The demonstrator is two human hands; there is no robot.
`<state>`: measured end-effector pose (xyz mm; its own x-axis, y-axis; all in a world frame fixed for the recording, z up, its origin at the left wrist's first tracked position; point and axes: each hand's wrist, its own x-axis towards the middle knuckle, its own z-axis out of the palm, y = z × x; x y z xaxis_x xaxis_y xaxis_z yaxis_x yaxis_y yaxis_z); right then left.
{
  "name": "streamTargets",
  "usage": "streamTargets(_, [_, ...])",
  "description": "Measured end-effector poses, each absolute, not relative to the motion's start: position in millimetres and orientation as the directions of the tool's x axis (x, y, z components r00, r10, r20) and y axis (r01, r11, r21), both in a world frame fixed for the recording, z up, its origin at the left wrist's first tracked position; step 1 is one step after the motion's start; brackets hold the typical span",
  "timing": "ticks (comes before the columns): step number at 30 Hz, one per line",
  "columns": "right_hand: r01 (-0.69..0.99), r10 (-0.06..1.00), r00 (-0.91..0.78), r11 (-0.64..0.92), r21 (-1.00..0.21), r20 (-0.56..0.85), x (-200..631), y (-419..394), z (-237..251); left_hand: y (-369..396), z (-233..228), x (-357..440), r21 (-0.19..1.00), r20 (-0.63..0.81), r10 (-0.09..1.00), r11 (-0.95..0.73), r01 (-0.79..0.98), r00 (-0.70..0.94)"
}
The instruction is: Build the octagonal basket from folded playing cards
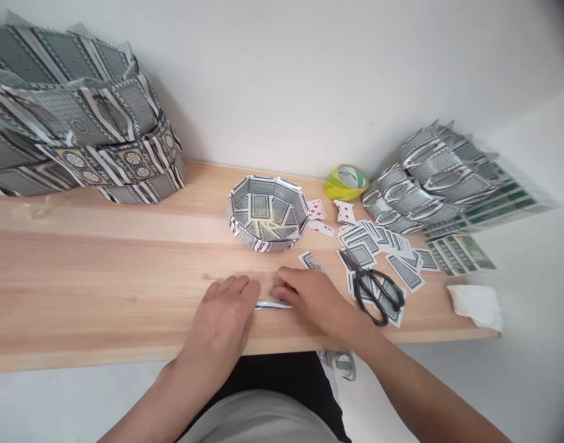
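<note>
The fingers of the left hand (229, 307) lie close together, palm down, at the left end of a folded card strip (272, 304); whether they grip it or only press it, I cannot tell. The right hand (312, 295) comes with its fingers curled, the gap narrow, at the strip's right end; its grip is partly hidden. Both forearms reach in from the lower edge, and the strip lies between the hands, near the front edge of the table (138, 271).

Taking the strip as the clock's centre, the round card bowl (266, 246) stands at twelve, the tape roll (337, 189) at one, and the loose cards (358, 237) at two. The black-handled scissors (377, 315) rest on cards at three. A large card basket (138, 178) stands between ten and eleven.
</note>
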<state>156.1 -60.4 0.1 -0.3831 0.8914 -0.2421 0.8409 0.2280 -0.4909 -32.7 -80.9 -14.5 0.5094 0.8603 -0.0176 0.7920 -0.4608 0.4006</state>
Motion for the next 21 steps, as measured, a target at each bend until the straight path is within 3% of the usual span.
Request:
streamTargets(3, [0.698,0.883,-0.449,0.251,-0.670,-0.137,167,-73,-2,-80,-19,-37,0.498,0.007,0.855,-0.452,0.740,0.518])
streamTargets(6, [0.653,0.899,-0.434,0.266,-0.709,-0.063,171,-89,-8,-81,-23,-40,0.542,0.040,0.860,-0.447,0.712,0.509])
streamTargets(10, [0.676,0.914,-0.403,0.329,-0.660,0.043,165,-101,-21,-83,-21,-38,0.493,0.012,0.869,-0.436,0.753,0.495])
streamTargets(17, [0.787,0.917,-0.387,0.384,-0.482,0.099,156,-103,-27,-86,-7,-34,0.415,-0.130,0.848,-0.425,0.805,0.514])
streamTargets(21, [0.800,0.903,-0.413,0.423,-0.426,0.120,156,-106,-30,-89,-7,-34,0.347,-0.096,0.835,-0.482,0.805,0.542])
